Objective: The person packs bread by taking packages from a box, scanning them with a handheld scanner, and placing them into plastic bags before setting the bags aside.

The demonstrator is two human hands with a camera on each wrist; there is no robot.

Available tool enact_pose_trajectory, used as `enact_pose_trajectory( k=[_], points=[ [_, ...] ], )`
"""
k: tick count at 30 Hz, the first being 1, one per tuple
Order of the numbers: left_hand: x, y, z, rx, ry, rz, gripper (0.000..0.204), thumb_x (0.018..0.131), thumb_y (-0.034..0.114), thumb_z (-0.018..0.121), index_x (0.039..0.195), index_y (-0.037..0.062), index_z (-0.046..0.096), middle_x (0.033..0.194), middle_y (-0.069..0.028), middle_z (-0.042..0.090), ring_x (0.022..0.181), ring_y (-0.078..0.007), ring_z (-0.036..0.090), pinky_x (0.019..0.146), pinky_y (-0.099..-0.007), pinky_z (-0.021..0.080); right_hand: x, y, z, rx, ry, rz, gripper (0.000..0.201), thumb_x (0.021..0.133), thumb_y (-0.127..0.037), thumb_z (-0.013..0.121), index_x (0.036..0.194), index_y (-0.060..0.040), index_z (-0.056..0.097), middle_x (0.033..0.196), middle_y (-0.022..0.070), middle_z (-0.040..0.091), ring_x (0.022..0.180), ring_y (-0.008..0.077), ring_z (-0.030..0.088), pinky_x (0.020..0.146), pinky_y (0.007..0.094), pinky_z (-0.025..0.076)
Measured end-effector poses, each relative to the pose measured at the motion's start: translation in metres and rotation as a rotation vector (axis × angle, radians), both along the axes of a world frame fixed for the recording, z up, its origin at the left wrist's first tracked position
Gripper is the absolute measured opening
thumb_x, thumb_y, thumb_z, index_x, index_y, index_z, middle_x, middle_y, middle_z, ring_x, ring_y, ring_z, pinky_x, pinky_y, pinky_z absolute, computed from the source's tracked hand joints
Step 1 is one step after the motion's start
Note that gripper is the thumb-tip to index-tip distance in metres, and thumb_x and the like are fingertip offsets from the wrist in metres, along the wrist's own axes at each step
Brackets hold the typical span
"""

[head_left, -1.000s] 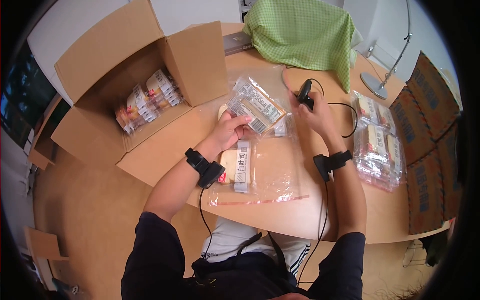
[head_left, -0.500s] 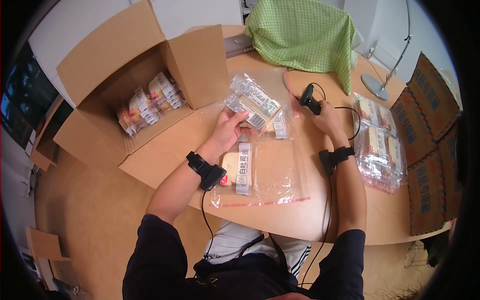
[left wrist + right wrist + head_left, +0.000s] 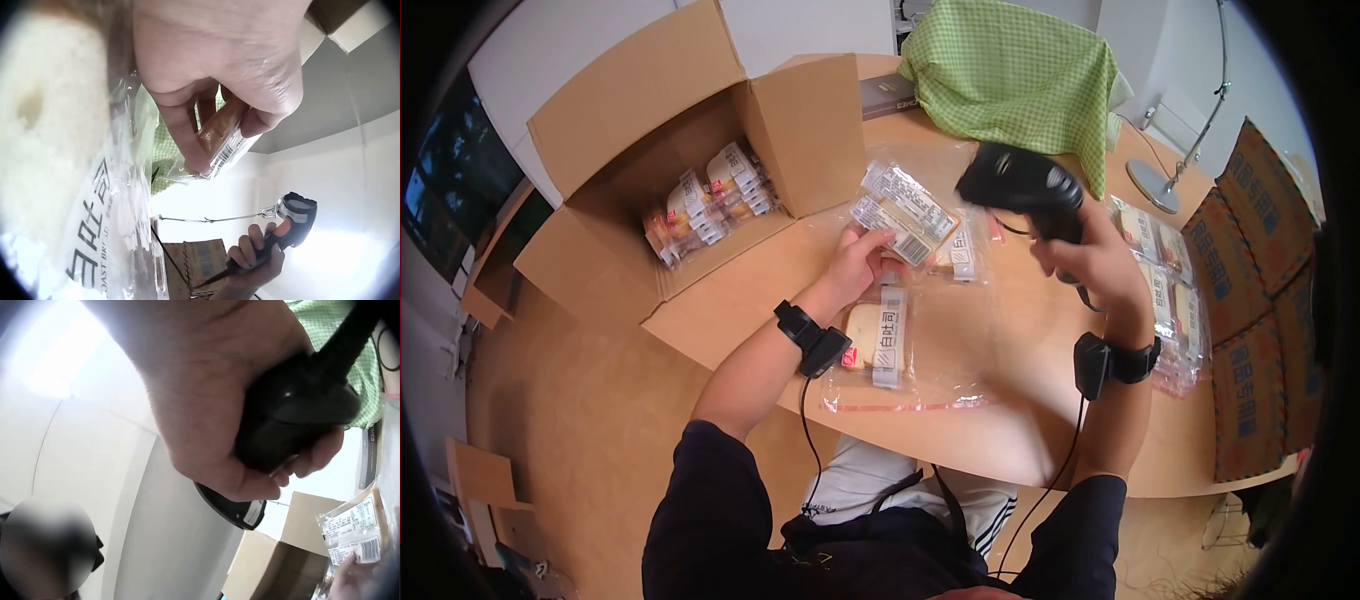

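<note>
Two hands busy mid-frame: left hand [image 3: 862,262] pinches the clear-wrapped bread packet [image 3: 903,213], right hand [image 3: 1093,262] grips the black handheld scanner [image 3: 1022,186]; a tilted, glossy barcode could misread.

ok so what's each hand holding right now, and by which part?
The left hand pinches the bread packet by its lower edge, near the barcode label. The right hand grips the barcode scanner by its handle, with the head pointing toward the packet.
</note>
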State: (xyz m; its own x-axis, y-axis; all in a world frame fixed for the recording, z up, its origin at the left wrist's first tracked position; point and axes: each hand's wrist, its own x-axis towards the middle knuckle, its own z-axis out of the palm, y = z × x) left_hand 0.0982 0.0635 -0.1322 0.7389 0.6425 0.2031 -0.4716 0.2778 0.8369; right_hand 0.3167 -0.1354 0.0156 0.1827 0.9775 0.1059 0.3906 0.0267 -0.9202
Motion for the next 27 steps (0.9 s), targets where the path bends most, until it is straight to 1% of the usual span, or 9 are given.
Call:
enact_pose_trajectory(
  k=[1, 2, 4, 5, 6, 8, 11, 14, 27],
  points=[
    [0.000, 0.000, 0.000, 0.001, 0.001, -0.001, 0.042, 0.093, 0.012, 0.054, 0.131, 0.0006, 0.042, 0.114, -0.0169, 0.064, 0.095, -0.0255, 0.069, 0.067, -0.0331, 0.061, 0.001, 0.001, -0.007, 0.062, -0.069, 0.065, 0.023, 0.075, -0.006, 0.066, 0.097, -0.0004, 0.060, 0.068, 0.0028, 0.055, 0.061, 0.0108, 0.055, 0.053, 0.0278, 0.042],
    [-0.002, 0.000, -0.001, 0.010, 0.006, 0.002, 0.041, 0.093, 0.011, 0.054, 0.131, 0.0017, 0.041, 0.112, -0.0160, 0.064, 0.092, -0.0243, 0.069, 0.065, -0.0321, 0.061, 0.001, -0.001, -0.001, -0.024, -0.419, 0.083, 0.028, 0.071, -0.006, 0.063, 0.098, 0.0014, 0.059, 0.067, 0.0112, 0.057, 0.066, 0.0223, 0.061, 0.058, 0.0349, 0.045],
    [-0.003, 0.001, -0.002, 0.023, 0.012, 0.004, 0.041, 0.093, 0.011, 0.053, 0.132, 0.0029, 0.040, 0.110, -0.0151, 0.065, 0.089, -0.0230, 0.070, 0.063, -0.0312, 0.061, -0.014, -0.005, 0.004, -0.017, -0.624, 0.139, 0.033, 0.066, -0.006, 0.061, 0.098, 0.0018, 0.059, 0.071, 0.0203, 0.059, 0.072, 0.0362, 0.061, 0.065, 0.0421, 0.047],
    [-0.002, 0.002, -0.003, 0.030, 0.050, 0.013, 0.040, 0.093, 0.011, 0.054, 0.131, 0.0038, 0.041, 0.109, -0.0144, 0.065, 0.084, -0.0220, 0.069, 0.059, -0.0312, 0.060, -0.023, -0.005, 0.004, 0.038, -0.621, 0.160, 0.035, 0.063, -0.007, 0.061, 0.097, 0.0014, 0.059, 0.077, 0.0234, 0.061, 0.078, 0.0440, 0.058, 0.070, 0.0463, 0.047],
    [-0.002, 0.003, -0.005, 0.036, 0.087, 0.022, 0.039, 0.094, 0.011, 0.054, 0.130, 0.0047, 0.041, 0.108, -0.0136, 0.064, 0.078, -0.0210, 0.069, 0.054, -0.0313, 0.058, -0.024, -0.003, -0.002, 0.075, -0.664, 0.180, 0.031, 0.063, -0.006, 0.061, 0.093, 0.0021, 0.058, 0.078, 0.0231, 0.061, 0.079, 0.0430, 0.059, 0.071, 0.0462, 0.047],
    [-0.001, 0.002, -0.007, 0.043, 0.100, 0.031, 0.039, 0.094, 0.010, 0.055, 0.129, 0.0050, 0.040, 0.106, -0.0134, 0.064, 0.077, -0.0209, 0.068, 0.054, -0.0309, 0.058, -0.028, -0.001, -0.006, 0.059, -0.757, 0.204, 0.026, 0.064, -0.006, 0.060, 0.088, 0.0033, 0.056, 0.079, 0.0231, 0.061, 0.080, 0.0437, 0.059, 0.071, 0.0473, 0.047],
    [-0.001, 0.002, -0.007, 0.051, 0.107, 0.032, 0.040, 0.094, 0.010, 0.056, 0.130, 0.0053, 0.038, 0.103, -0.0131, 0.064, 0.074, -0.0207, 0.068, 0.053, -0.0301, 0.057, -0.032, -0.001, -0.007, 0.047, -0.769, 0.274, 0.023, 0.063, -0.004, 0.059, 0.085, 0.0043, 0.055, 0.079, 0.0230, 0.061, 0.081, 0.0435, 0.059, 0.072, 0.0475, 0.047],
    [-0.001, 0.002, -0.006, 0.049, 0.110, 0.023, 0.041, 0.094, 0.010, 0.056, 0.130, 0.0052, 0.037, 0.101, -0.0132, 0.064, 0.072, -0.0205, 0.068, 0.053, -0.0294, 0.057, -0.035, -0.001, -0.008, 0.044, -0.831, 0.297, 0.022, 0.063, -0.003, 0.058, 0.083, 0.0045, 0.055, 0.081, 0.0228, 0.061, 0.083, 0.0430, 0.059, 0.074, 0.0465, 0.047],
    [-0.001, 0.000, -0.006, 0.030, 0.106, 0.022, 0.040, 0.093, 0.011, 0.058, 0.128, 0.0049, 0.038, 0.099, -0.0135, 0.064, 0.067, -0.0214, 0.068, 0.052, -0.0290, 0.057, -0.040, 0.001, -0.010, -0.020, -0.847, 0.267, 0.022, 0.063, -0.002, 0.058, 0.084, 0.0043, 0.054, 0.085, 0.0224, 0.062, 0.086, 0.0428, 0.059, 0.076, 0.0463, 0.047]
  ],
)
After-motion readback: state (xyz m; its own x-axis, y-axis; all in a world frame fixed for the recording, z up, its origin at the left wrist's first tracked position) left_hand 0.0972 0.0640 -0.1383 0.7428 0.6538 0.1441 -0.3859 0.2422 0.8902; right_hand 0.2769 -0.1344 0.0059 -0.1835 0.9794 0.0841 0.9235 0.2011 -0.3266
